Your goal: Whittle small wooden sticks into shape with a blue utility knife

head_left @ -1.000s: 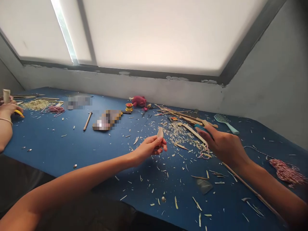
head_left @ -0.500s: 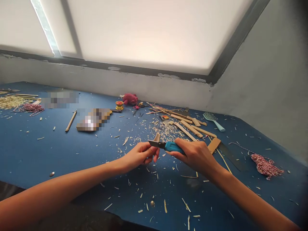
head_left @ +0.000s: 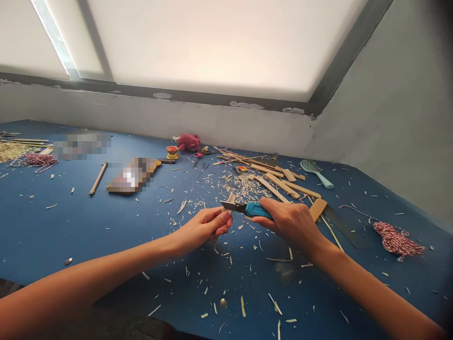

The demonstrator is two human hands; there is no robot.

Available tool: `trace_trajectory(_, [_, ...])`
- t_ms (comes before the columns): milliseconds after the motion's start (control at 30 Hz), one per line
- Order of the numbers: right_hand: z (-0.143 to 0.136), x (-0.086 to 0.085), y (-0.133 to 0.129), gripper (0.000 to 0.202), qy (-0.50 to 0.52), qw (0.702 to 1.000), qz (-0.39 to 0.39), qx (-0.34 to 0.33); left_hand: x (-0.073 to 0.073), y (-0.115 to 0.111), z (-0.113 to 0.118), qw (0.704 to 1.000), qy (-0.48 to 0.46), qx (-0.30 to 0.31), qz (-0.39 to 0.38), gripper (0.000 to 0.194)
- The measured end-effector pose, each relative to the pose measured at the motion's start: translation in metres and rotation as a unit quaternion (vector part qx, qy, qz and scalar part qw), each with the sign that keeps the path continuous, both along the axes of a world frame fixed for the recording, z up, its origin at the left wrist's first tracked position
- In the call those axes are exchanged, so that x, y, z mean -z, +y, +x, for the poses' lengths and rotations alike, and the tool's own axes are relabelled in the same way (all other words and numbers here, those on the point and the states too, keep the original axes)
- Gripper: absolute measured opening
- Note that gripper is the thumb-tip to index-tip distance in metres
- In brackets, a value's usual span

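Near the middle of the view my left hand [head_left: 208,224] pinches a small piece of pale wood [head_left: 231,198], which sticks up past the fingertips. My right hand [head_left: 290,219] is wrapped round the teal handle of a utility knife [head_left: 258,210]. The knife's blade points left and lies across the wood, just above my left thumb. Both hands are held over the blue table [head_left: 141,250]. Thin wood shavings [head_left: 247,186] are heaped behind the hands and scattered in front of them.
Flat wooden strips [head_left: 281,184] lie behind my right hand, beside a hairbrush [head_left: 316,174]. Red-and-white cord [head_left: 396,240] is at the right. A pink plush toy [head_left: 188,142], a small gold bowl [head_left: 172,152] and a stick [head_left: 98,178] lie farther back and left.
The view has shifted slightly. My left fingers have closed more tightly around the wood, and the blade still lies across it.
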State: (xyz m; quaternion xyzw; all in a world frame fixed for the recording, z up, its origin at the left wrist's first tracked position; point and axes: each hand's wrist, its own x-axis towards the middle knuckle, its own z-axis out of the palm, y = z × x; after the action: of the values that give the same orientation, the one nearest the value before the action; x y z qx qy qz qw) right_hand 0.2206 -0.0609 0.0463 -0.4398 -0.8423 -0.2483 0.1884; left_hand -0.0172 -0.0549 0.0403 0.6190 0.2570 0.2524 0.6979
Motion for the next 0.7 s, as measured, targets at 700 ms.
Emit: trace_trajectory(700, [0.074, -0.027, 0.022, 0.065, 0.176, 0.915, -0.101, 0.349, -0.008, -0.069, -0.001, 0.971, -0.012, 0.176, -0.160, 0.035])
